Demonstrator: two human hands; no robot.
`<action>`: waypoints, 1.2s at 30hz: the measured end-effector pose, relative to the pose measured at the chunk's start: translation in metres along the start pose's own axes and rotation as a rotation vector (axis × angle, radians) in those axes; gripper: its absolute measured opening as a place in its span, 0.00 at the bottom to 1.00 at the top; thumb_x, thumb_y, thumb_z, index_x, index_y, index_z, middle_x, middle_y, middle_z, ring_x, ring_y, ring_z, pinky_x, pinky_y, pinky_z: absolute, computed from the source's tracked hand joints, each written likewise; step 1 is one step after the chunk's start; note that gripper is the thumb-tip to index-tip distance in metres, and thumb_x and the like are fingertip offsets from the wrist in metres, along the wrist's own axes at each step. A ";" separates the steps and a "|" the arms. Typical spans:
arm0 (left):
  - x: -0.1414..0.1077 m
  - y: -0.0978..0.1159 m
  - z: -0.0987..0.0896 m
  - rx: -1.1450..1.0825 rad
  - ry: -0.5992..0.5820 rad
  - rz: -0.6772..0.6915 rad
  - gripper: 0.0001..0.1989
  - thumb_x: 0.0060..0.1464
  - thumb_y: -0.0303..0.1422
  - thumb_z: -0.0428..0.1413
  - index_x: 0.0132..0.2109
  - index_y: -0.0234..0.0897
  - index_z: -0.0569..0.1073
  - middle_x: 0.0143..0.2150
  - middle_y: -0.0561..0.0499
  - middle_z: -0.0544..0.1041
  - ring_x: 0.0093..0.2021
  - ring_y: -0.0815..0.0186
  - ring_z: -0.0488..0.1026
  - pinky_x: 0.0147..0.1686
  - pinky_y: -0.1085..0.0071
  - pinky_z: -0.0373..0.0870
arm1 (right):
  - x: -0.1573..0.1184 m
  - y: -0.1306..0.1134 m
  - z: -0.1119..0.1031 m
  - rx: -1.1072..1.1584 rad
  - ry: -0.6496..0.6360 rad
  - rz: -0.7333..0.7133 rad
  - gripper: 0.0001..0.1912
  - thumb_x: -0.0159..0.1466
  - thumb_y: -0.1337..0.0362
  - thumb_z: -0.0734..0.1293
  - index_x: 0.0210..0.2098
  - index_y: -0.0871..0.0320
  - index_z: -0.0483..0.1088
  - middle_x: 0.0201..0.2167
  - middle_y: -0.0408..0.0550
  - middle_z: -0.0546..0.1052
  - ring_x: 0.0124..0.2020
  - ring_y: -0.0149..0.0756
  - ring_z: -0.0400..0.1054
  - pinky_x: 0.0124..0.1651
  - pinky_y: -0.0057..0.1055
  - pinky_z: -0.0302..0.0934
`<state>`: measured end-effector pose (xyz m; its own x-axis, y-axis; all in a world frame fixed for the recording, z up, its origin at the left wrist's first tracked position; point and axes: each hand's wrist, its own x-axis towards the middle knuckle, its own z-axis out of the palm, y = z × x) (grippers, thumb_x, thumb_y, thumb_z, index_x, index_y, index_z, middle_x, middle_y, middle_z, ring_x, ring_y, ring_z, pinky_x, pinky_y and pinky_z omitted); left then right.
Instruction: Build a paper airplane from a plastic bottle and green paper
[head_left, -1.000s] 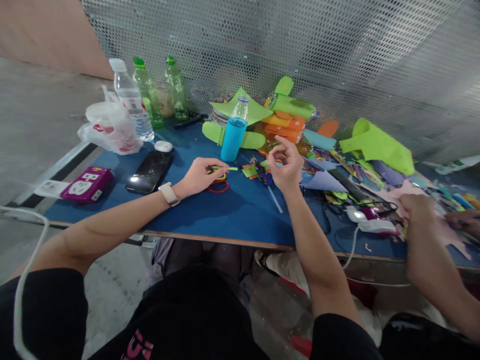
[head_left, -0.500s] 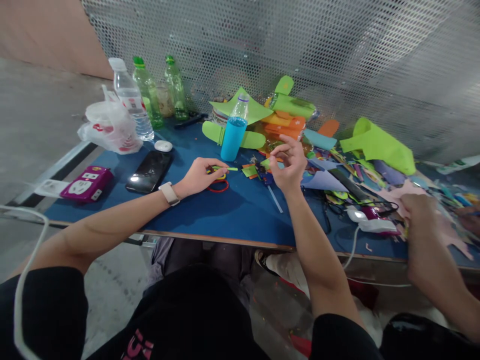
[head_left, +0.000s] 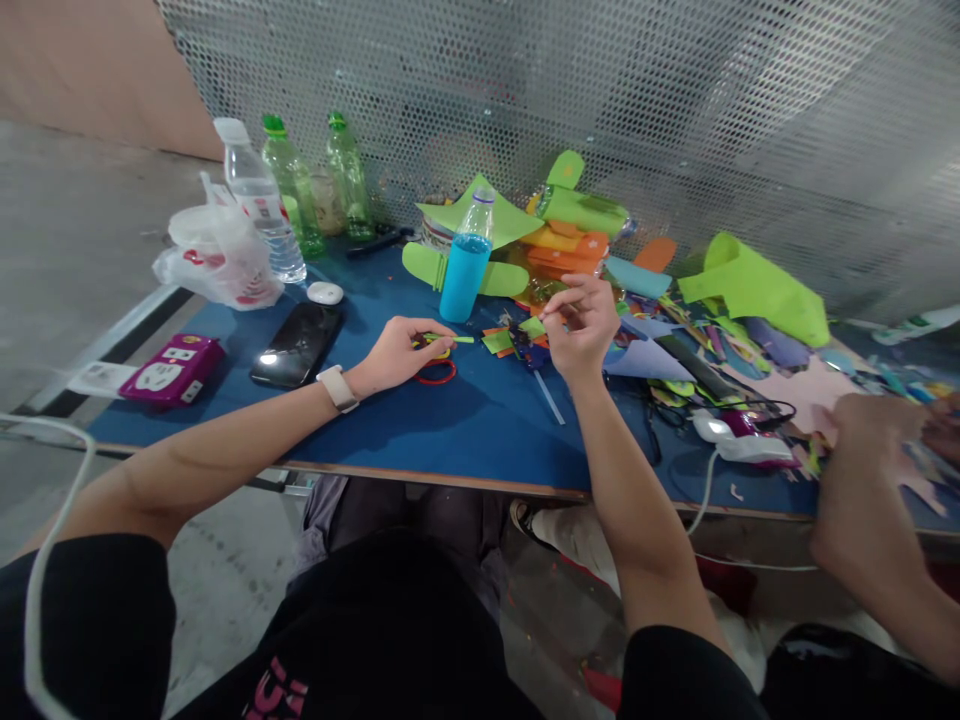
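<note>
My left hand (head_left: 405, 352), a pale watch band at its wrist, rests low over the blue table, thumb and fingers pinched on a thin green strip (head_left: 462, 340). Below its fingertips lies a red-and-yellow loop (head_left: 436, 376), perhaps a scissors handle, partly covered by the hand. To the right, my right hand (head_left: 581, 328) is raised over the scraps with thumb and forefinger together; what is between them, if anything, I cannot make out. Small green and orange paper pieces (head_left: 498, 342) lie between the hands. Behind them stands a bottle wrapped in blue paper (head_left: 463, 280) with green wing-like flaps.
At left are a black phone (head_left: 297, 344), white earbud case (head_left: 325, 293), purple power socket (head_left: 174, 370), plastic bag (head_left: 221, 260) and bottles (head_left: 262, 205). Paper scraps, a glue gun (head_left: 742, 440) and a co-worker's hand (head_left: 870, 420) occupy the right side. A perforated metal panel (head_left: 480, 90) rises behind.
My right hand's thumb and fingers have drawn closer together, and the hand has turned slightly. My left hand stays with the green strip. The co-worker's arm has shifted right.
</note>
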<state>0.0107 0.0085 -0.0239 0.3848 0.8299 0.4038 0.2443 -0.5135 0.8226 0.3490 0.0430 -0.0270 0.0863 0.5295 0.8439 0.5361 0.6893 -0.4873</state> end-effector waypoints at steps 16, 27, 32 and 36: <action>0.000 0.003 -0.002 0.000 -0.008 -0.013 0.20 0.75 0.49 0.69 0.51 0.38 0.96 0.47 0.39 0.96 0.44 0.55 0.90 0.44 0.62 0.86 | -0.001 -0.002 0.000 0.047 0.000 0.029 0.28 0.77 0.40 0.81 0.64 0.44 0.70 0.43 0.47 0.88 0.42 0.48 0.89 0.50 0.52 0.91; 0.000 -0.001 -0.001 0.005 -0.011 -0.011 0.18 0.76 0.47 0.68 0.51 0.38 0.96 0.47 0.39 0.96 0.43 0.57 0.90 0.44 0.63 0.86 | 0.000 0.012 0.001 0.073 0.029 -0.018 0.27 0.80 0.35 0.78 0.62 0.45 0.74 0.41 0.42 0.84 0.38 0.40 0.84 0.46 0.44 0.88; 0.000 0.000 -0.002 0.000 -0.015 -0.011 0.18 0.76 0.48 0.69 0.51 0.38 0.96 0.47 0.40 0.96 0.43 0.57 0.91 0.44 0.63 0.86 | 0.000 0.000 0.002 0.023 0.015 0.037 0.26 0.79 0.35 0.79 0.60 0.45 0.76 0.41 0.45 0.86 0.41 0.43 0.87 0.48 0.46 0.90; -0.001 0.001 -0.002 -0.005 -0.017 -0.017 0.18 0.75 0.47 0.69 0.52 0.37 0.96 0.48 0.39 0.96 0.44 0.56 0.91 0.46 0.62 0.88 | -0.001 -0.008 0.001 0.005 0.013 0.044 0.22 0.78 0.43 0.83 0.61 0.45 0.80 0.44 0.46 0.90 0.44 0.47 0.91 0.51 0.49 0.93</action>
<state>0.0087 0.0080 -0.0227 0.3961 0.8345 0.3829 0.2465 -0.4984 0.8312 0.3436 0.0371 -0.0242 0.1209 0.5528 0.8245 0.5275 0.6678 -0.5251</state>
